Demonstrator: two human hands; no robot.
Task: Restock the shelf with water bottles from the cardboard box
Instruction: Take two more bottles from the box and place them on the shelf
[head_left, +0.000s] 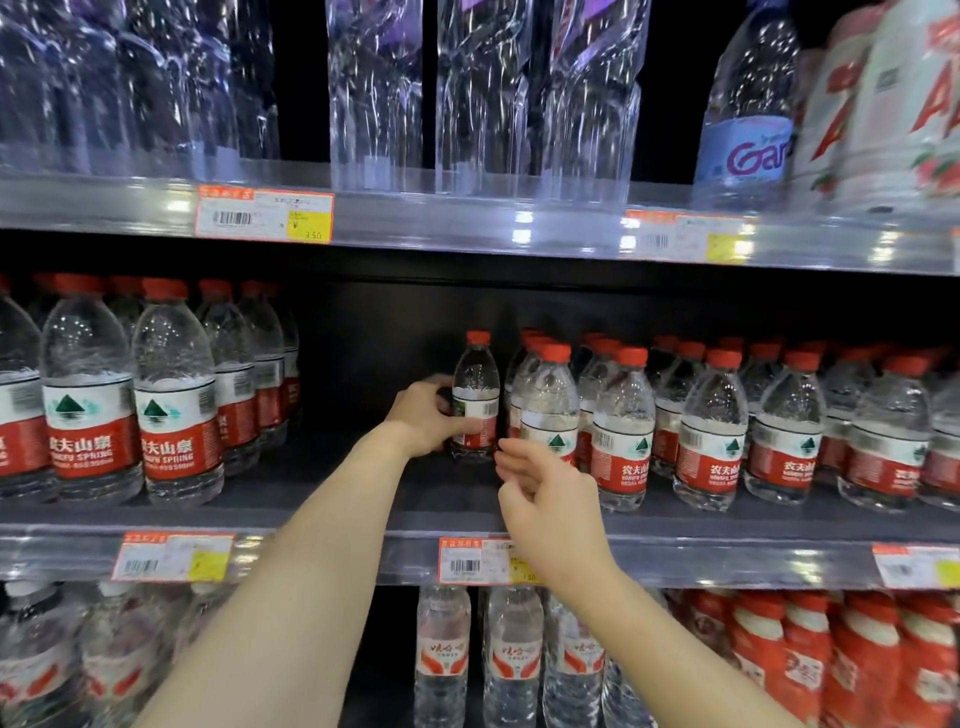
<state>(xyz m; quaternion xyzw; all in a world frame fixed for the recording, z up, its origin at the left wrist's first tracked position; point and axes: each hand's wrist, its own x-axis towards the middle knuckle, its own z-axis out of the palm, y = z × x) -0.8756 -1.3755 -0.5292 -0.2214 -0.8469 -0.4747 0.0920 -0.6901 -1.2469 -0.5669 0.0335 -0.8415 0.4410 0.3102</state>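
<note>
Clear, thin-walled plastic is what you are dealing with: the small water bottle (475, 395) with the red cap stands upright on the middle shelf (363, 488). It sits at the left end of the row of matching small bottles (623, 431), with a dark gap between it and the larger bottles (88, 405) further left. Your left hand (428, 418) grips it at the label band, with the thumb lying on the front of the label and the fingers curling round its left side. Your right hand (545, 499) hovers just beside the bottle's lower right, fingers loosely bent with nothing between them; whether a fingertip brushes the bottle I cannot tell. Treat the bottle as full, so fairly heavy for its size and weighted low enough to stand. The walls will probably dent if you squeeze hard, and the smooth film label may slide under a slack grip. The label band is the sound place to hold, since the body looks straightest there. The bare shoulder above is likely to give, and the cap offers little purchase for steering. The base is narrow, so a knock against its neighbours could topple it or them; set it flat on the shelf before you release. The cardboard box is not in view.
</note>
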